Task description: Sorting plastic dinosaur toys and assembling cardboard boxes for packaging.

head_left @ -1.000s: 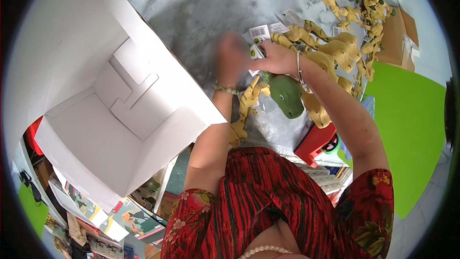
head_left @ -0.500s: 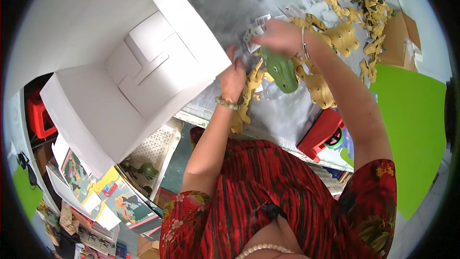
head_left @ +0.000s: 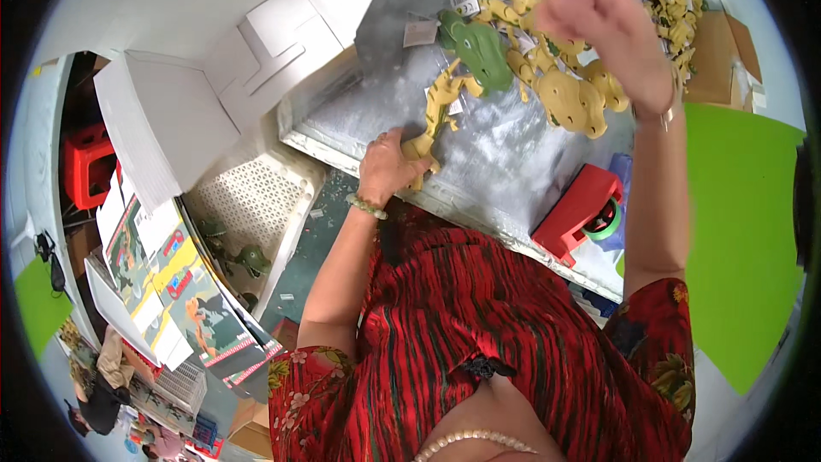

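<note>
Near the front edge of the table, my left hand (head_left: 389, 167) grips the lower end of a yellow toy dinosaur (head_left: 438, 101), its thumb laid over the piece. My right hand (head_left: 603, 30) is raised over the table, fingers stretched out, slightly blurred, with nothing seen in it. Beneath and beside it lie more yellow toy dinosaurs (head_left: 569, 103) with white tags. A green dinosaur head (head_left: 483, 56) rests just right of the piece under my left hand, apart from both hands. Part of the yellow toys is hidden behind my right hand.
A large open white carton (head_left: 171, 111) stands at upper left, above a perforated cream crate (head_left: 291, 180) holding green dinosaur parts. Printed cards (head_left: 192, 291) stand beside it. A red tape dispenser (head_left: 581, 214) sits at the front edge. Yellow toys (head_left: 676, 0) are heaped at far right.
My right hand has left the green dinosaur head and swung up to the right. My left hand has come down to the yellow dinosaur's lower end. The whole view has shifted.
</note>
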Demonstrator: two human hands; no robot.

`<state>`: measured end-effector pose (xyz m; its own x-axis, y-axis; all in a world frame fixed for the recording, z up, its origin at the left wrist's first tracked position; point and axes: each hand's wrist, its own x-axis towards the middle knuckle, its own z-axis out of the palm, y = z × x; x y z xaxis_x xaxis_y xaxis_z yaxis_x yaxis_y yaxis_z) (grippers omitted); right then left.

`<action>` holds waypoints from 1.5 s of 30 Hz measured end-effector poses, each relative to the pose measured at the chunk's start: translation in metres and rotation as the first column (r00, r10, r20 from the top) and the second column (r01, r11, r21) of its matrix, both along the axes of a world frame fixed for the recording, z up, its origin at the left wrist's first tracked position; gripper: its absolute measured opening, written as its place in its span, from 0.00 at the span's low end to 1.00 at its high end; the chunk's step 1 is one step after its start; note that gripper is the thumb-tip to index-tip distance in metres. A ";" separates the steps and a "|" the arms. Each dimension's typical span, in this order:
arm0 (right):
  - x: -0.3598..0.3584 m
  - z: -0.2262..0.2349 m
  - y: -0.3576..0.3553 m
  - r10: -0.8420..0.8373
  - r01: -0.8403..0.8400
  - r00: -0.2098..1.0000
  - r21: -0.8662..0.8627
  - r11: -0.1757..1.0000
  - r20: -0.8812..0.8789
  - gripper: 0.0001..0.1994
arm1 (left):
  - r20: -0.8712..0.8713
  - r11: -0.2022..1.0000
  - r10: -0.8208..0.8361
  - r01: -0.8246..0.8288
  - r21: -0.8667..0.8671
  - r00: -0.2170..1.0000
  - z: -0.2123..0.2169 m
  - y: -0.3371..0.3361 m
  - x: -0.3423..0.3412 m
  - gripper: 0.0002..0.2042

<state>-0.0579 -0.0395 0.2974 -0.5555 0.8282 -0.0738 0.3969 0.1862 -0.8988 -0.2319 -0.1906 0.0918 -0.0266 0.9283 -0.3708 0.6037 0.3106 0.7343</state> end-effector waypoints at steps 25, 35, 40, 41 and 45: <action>0.057 -0.101 -0.144 -0.268 0.009 0.897 -0.591 0.807 -0.352 0.29 | 0.475 0.813 0.407 -0.546 0.201 0.780 0.022 0.003 0.041 0.23; 0.059 -0.086 -0.148 -0.187 -0.121 0.918 -0.697 0.707 -0.349 0.34 | 0.584 0.961 -0.077 -0.095 0.260 0.808 0.028 -0.003 0.059 0.33; 0.066 -0.117 -0.146 -0.234 -0.299 0.826 -0.751 0.589 -0.512 0.30 | 0.730 0.977 0.090 -0.203 0.068 0.677 0.023 -0.026 0.055 0.28; 0.065 -0.124 -0.141 -0.370 -0.308 0.756 -0.792 0.527 -0.540 0.29 | 0.730 0.977 0.095 -0.204 0.061 0.677 0.021 -0.028 0.056 0.28; 0.034 -0.138 -0.147 0.153 -0.153 0.988 -0.003 0.988 0.014 0.33 | 0.722 0.918 0.271 -0.398 0.006 0.636 0.000 -0.035 0.066 0.29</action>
